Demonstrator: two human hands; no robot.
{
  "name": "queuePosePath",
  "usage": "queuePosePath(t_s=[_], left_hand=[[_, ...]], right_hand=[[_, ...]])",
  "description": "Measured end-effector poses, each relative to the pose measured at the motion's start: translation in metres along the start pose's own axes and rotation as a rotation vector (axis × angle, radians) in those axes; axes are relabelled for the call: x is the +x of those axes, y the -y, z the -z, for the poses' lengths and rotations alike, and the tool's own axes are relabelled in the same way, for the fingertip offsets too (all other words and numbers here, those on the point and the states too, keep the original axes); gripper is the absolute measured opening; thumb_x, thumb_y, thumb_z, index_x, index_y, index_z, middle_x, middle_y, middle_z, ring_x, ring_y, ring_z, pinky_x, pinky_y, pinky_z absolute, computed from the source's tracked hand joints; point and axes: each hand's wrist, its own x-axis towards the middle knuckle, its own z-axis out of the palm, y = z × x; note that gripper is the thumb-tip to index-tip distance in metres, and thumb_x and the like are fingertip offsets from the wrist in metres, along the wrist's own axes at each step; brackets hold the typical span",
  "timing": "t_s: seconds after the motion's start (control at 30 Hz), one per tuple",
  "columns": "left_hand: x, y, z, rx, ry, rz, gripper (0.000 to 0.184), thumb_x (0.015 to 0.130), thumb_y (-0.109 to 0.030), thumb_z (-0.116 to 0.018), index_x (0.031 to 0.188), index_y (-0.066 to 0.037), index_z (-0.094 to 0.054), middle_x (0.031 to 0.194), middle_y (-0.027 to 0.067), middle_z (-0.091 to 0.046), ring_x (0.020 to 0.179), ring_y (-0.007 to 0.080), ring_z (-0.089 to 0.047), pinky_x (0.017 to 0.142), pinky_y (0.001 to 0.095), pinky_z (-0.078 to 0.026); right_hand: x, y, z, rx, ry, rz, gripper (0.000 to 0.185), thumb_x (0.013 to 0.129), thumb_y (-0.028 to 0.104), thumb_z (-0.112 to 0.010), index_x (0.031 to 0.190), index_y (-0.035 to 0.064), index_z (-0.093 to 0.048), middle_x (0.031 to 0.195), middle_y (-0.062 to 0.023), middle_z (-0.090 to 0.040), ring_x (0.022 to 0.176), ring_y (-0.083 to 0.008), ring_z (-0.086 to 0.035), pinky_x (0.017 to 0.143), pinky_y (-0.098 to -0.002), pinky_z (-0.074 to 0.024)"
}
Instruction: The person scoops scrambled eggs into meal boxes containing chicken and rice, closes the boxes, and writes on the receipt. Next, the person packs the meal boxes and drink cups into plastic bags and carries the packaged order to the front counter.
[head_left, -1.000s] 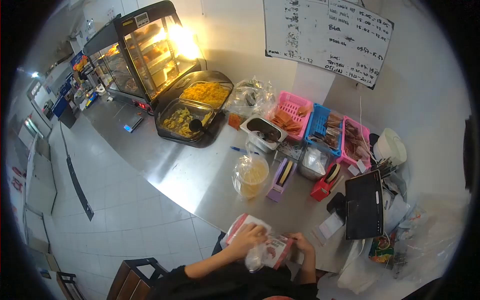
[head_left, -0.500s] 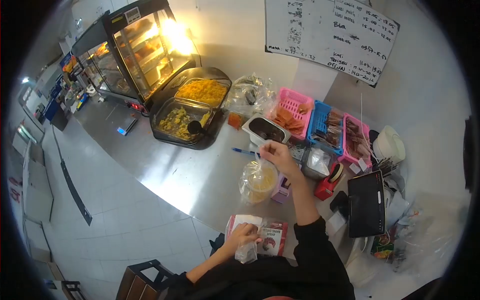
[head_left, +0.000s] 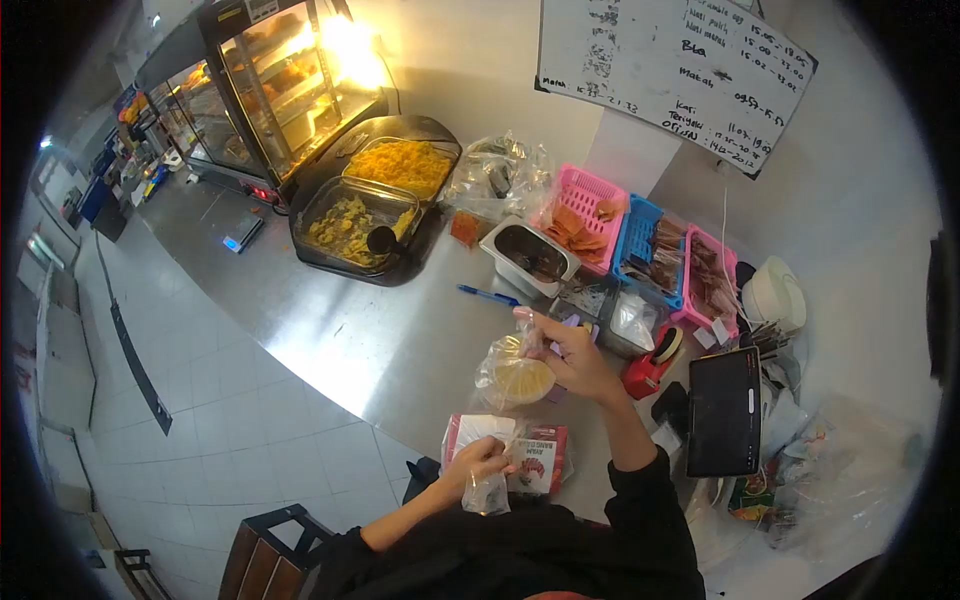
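Note:
My right hand (head_left: 568, 355) is closed on the gathered neck of a clear plastic bag (head_left: 488, 383). In that bag sits a round tub (head_left: 523, 381) with yellow contents, low over the steel counter. Nearer my body, my left hand (head_left: 478, 466) is closed on a second clear plastic bag (head_left: 487, 494), which hangs below the fingers. Beneath the left hand lies a red and white printed box (head_left: 535, 462) with clear plastic around it. A purple box (head_left: 560, 390) is partly hidden behind my right hand.
Beyond my hands stand a metal food pan (head_left: 525, 262), a blue pen (head_left: 487, 295), a pink basket (head_left: 583, 222) and a blue basket (head_left: 650, 245). To the right are a red tape dispenser (head_left: 648, 375) and a tablet (head_left: 724, 412). Two food trays (head_left: 402, 170) sit by a lit display case (head_left: 270, 90).
My right hand has come down and closer to me, now gripping the bag's neck lower and more tightly. My left hand still holds its bag over the box. The view has shifted slightly.

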Motion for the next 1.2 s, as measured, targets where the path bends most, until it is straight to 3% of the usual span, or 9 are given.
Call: queuePosePath(t_s=[0.1,0.27,0.37,0.53,0.63,0.8,0.9,1.1,1.2], left_hand=[[-0.003,0.000,-0.003,-0.267,0.053,0.252,0.024,0.061,-0.025,-0.068,0.069,-0.008,-0.054,0.075,0.0071,-0.044,0.066,0.0215,-0.046,0.055,0.0297,-0.039],[0.003,-0.003,-0.003,0.638,-0.322,-0.650,0.020,0.059,-0.034,-0.068,0.065,-0.024,-0.052,0.103,0.0067,-0.040,0.101,0.0312,-0.029,0.083,0.0416,-0.030],[0.004,-0.013,-0.005,0.722,-0.593,-0.675,0.019,0.060,-0.038,-0.067,0.065,-0.029,-0.051,0.106,0.0073,-0.040,0.106,0.0331,-0.024,0.087,0.0452,-0.025],[-0.017,0.003,-0.008,0.702,-0.365,-0.626,0.034,0.066,-0.031,-0.064,0.095,-0.019,-0.052,0.125,0.0140,-0.032,0.117,0.0333,-0.022,0.086,0.0448,-0.031],[-0.006,-0.022,0.000,0.589,-0.335,-0.820,0.036,0.066,-0.025,-0.064,0.095,-0.008,-0.051,0.116,0.0155,-0.040,0.109,0.0294,-0.036,0.084,0.0425,-0.033],[-0.018,-0.009,-0.011,-0.240,-0.138,-0.489,0.035,0.065,-0.019,-0.066,0.093,-0.003,-0.051,0.091,0.0147,-0.051,0.082,0.0278,-0.051,0.075,0.0373,-0.041],[-0.015,-0.007,-0.002,-0.216,0.164,-0.332,0.033,0.062,-0.014,-0.069,0.088,-0.002,-0.053,0.081,0.0128,-0.054,0.073,0.0272,-0.054,0.069,0.0350,-0.045],[0.016,-0.031,0.002,0.260,0.152,-0.882,0.023,0.056,-0.013,-0.072,0.064,-0.002,-0.054,0.073,0.0059,-0.053,0.074,0.0222,-0.055,0.066,0.0347,-0.049],[0.022,-0.052,0.009,0.419,0.163,-0.939,0.021,0.062,-0.018,-0.068,0.070,-0.005,-0.055,0.076,0.0060,-0.056,0.069,0.0210,-0.055,0.062,0.0309,-0.048]], right_hand=[[-0.008,0.004,-0.003,-0.155,0.066,0.098,0.033,0.075,-0.004,-0.048,0.108,-0.0002,-0.050,0.075,-0.0074,-0.053,0.068,-0.0118,-0.050,0.065,-0.0239,-0.0404],[-0.039,0.034,-0.021,-0.198,0.066,0.338,0.032,0.072,0.003,-0.053,0.104,0.0011,-0.051,0.083,-0.0088,-0.052,0.073,-0.0207,-0.050,0.066,-0.0283,-0.0433],[-0.067,0.031,-0.039,-0.203,0.077,0.372,0.028,0.071,0.008,-0.056,0.099,0.0016,-0.053,0.083,-0.0074,-0.051,0.078,-0.0201,-0.051,0.068,-0.0306,-0.0436],[-0.093,0.032,-0.069,-0.249,0.039,0.450,0.024,0.069,0.013,-0.057,0.091,0.0041,-0.054,0.083,-0.0054,-0.051,0.080,-0.0192,-0.051,0.073,-0.0328,-0.0419],[-0.098,0.039,-0.072,-0.435,-0.004,0.527,0.023,0.068,0.016,-0.059,0.088,0.0062,-0.054,0.081,-0.0036,-0.052,0.079,-0.0179,-0.051,0.071,-0.0302,-0.0399],[-0.106,0.025,-0.068,-0.524,-0.089,0.449,0.022,0.068,0.021,-0.059,0.087,0.0109,-0.056,0.077,-0.0006,-0.051,0.073,-0.0161,-0.051,0.067,-0.0265,-0.0353],[-0.100,0.020,-0.051,-0.503,-0.047,0.502,0.017,0.064,0.020,-0.064,0.073,0.0110,-0.053,0.065,0.0000,-0.048,0.065,-0.0147,-0.049,0.063,-0.0295,-0.0340],[-0.082,0.015,-0.006,-0.088,0.361,0.336,0.020,0.065,0.019,-0.065,0.078,0.0065,-0.057,0.071,-0.0038,-0.053,0.076,-0.0206,-0.053,0.075,-0.0333,-0.0380],[-0.056,-0.021,0.049,0.007,0.026,0.079,0.015,0.070,0.011,-0.061,0.082,0.0023,-0.058,0.080,-0.0077,-0.057,0.074,-0.0169,-0.057,0.068,-0.0284,-0.0443]])
